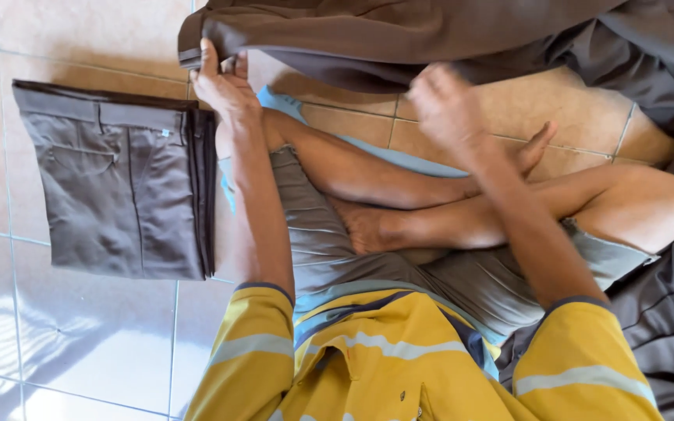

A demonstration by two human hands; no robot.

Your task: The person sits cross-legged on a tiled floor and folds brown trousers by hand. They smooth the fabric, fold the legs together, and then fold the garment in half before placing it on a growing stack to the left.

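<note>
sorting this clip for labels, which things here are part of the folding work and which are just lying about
In hand:
- long dark brown fabric garment, its edge gripped by the left hand
- right hand, blurred, beside that garment
- folded brown trousers stacked on the tiled floor

Lying about:
- dark grey cloth heap at the right
- light blue cloth under the legs

Single head camera, looking steeply down, close.

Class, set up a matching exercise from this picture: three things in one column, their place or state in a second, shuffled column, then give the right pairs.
1. left hand
2. right hand
3. folded trousers

A. lying flat on the floor tiles
B. gripping the edge of the brown cloth
C. blurred, below the cloth's edge

Pairs: 1-B, 2-C, 3-A
</note>
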